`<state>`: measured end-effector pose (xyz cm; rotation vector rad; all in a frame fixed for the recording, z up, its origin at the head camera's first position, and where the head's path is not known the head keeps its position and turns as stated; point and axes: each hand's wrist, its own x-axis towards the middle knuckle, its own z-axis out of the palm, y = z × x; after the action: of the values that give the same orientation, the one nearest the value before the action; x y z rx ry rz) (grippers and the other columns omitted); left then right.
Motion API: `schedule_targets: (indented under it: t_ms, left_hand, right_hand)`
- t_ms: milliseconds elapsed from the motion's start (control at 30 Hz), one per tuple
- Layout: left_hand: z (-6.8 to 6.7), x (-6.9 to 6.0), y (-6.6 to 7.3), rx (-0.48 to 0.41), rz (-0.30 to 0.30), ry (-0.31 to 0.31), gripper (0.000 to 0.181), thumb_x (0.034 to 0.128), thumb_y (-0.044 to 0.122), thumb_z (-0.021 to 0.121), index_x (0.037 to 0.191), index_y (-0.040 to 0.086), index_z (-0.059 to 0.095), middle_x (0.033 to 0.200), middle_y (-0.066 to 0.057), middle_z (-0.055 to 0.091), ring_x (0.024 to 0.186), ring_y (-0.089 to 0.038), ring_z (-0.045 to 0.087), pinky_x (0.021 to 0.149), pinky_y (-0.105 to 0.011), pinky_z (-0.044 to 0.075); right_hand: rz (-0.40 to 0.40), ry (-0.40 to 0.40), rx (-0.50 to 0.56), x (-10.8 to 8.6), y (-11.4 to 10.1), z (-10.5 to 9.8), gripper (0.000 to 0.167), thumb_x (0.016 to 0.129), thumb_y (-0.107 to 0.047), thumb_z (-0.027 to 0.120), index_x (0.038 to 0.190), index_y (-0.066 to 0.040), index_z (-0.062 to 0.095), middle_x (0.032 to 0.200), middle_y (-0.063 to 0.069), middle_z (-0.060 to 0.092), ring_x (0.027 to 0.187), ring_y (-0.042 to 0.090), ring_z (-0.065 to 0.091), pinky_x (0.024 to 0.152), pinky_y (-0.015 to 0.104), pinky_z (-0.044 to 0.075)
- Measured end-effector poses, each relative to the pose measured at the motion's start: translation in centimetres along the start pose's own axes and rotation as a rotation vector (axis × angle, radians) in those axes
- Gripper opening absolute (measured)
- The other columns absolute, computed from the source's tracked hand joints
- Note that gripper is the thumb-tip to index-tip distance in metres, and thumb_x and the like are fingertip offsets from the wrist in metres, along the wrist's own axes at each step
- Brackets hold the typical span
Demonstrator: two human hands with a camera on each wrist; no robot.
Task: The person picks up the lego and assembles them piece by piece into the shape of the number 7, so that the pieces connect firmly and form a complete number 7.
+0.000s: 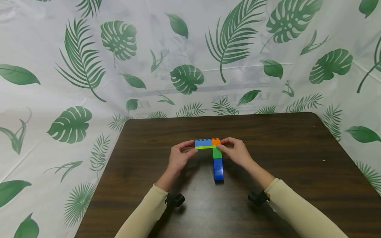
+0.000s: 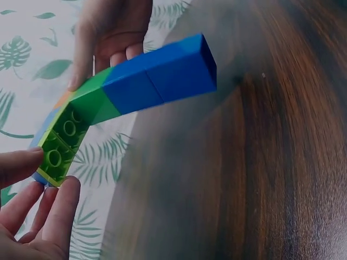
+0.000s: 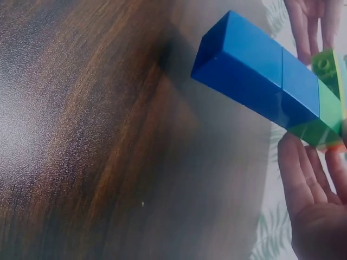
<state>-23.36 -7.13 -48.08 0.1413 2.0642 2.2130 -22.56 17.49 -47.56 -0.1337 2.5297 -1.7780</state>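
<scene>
An L-shaped build of toy building bricks stands between my two hands. Its column has two dark blue bricks (image 1: 218, 164) at the bottom and a green brick (image 1: 217, 153) above them. From the column's top a flat lime-green layer (image 2: 55, 158) juts out to the left, its hollow underside showing in the left wrist view. A light blue brick (image 1: 203, 142) and an orange brick (image 1: 215, 141) sit on that layer. My left hand (image 1: 177, 158) pinches the arm's free left end. My right hand (image 1: 237, 152) grips the orange brick's end near the corner, its thumb in front.
A dark wood-grain table (image 1: 143, 142) lies under the bricks. Behind it hangs a white sheet (image 1: 154, 39) printed with green leaves. A black wrist camera (image 1: 175, 200) is strapped to the left wrist, and another black camera (image 1: 257, 198) to the right.
</scene>
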Motion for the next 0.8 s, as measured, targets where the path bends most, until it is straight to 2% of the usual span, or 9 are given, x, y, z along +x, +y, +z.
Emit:
schedule_targets:
  t_ms: [133,233,300,500,700,800]
  left_hand:
    - [0.2,0.6,-0.8,0.030,-0.004,0.018,0.038,0.0829,-0.003,0.075,0.120,-0.005,0.066,0.113,-0.021,0.068,0.091,-0.019,0.070,0.081,-0.041,0.056]
    - [0.4,1.0,-1.3,0.050,-0.008,0.046,0.033,0.0814,-0.003,0.077,0.114,-0.005,0.069,0.106,-0.018,0.070,0.087,-0.019,0.071,0.076,-0.033,0.057]
    - [0.5,1.2,-1.6,0.064,-0.010,0.057,0.030,0.0810,-0.003,0.077,0.110,-0.006,0.070,0.103,-0.017,0.071,0.085,-0.018,0.071,0.073,-0.031,0.058]
    - [0.8,1.8,-2.5,0.140,-0.032,0.076,0.022,0.0832,0.001,0.077,0.105,-0.003,0.073,0.101,-0.014,0.072,0.081,-0.018,0.071,0.070,-0.034,0.058]
    - [0.9,1.9,-2.8,0.205,-0.033,0.071,0.020,0.0871,0.000,0.072,0.106,-0.005,0.073,0.102,-0.017,0.071,0.088,-0.036,0.070,0.069,-0.038,0.059]
    - [0.9,1.9,-2.8,0.220,-0.047,0.060,0.020,0.0885,-0.001,0.069,0.108,-0.006,0.072,0.101,-0.020,0.071,0.089,-0.039,0.069,0.068,-0.037,0.059]
  right_hand:
    - [0.046,-0.021,0.017,0.2,0.6,-0.1,0.036,0.095,-0.025,0.067,0.115,0.005,0.063,0.107,0.021,0.065,0.089,0.035,0.067,0.068,0.048,0.058]
    - [0.086,-0.030,0.021,0.2,0.8,-0.1,0.038,0.097,-0.025,0.064,0.119,0.005,0.062,0.113,0.021,0.062,0.093,0.035,0.065,0.069,0.046,0.058]
    - [0.109,-0.032,0.020,0.3,1.0,-0.1,0.037,0.098,-0.025,0.062,0.121,0.005,0.062,0.115,0.022,0.061,0.094,0.035,0.065,0.070,0.046,0.058]
    - [0.167,-0.024,-0.005,0.6,1.4,-0.1,0.035,0.101,-0.022,0.058,0.125,0.004,0.061,0.118,0.023,0.062,0.093,0.034,0.067,0.070,0.042,0.058]
    - [0.182,-0.051,-0.024,0.9,2.0,0.0,0.036,0.101,-0.019,0.057,0.128,0.005,0.059,0.124,0.025,0.060,0.092,0.030,0.068,0.070,0.040,0.059]
    - [0.190,-0.066,-0.037,0.9,2.3,0.1,0.037,0.100,-0.018,0.058,0.130,0.004,0.058,0.124,0.025,0.060,0.092,0.029,0.069,0.070,0.039,0.059]
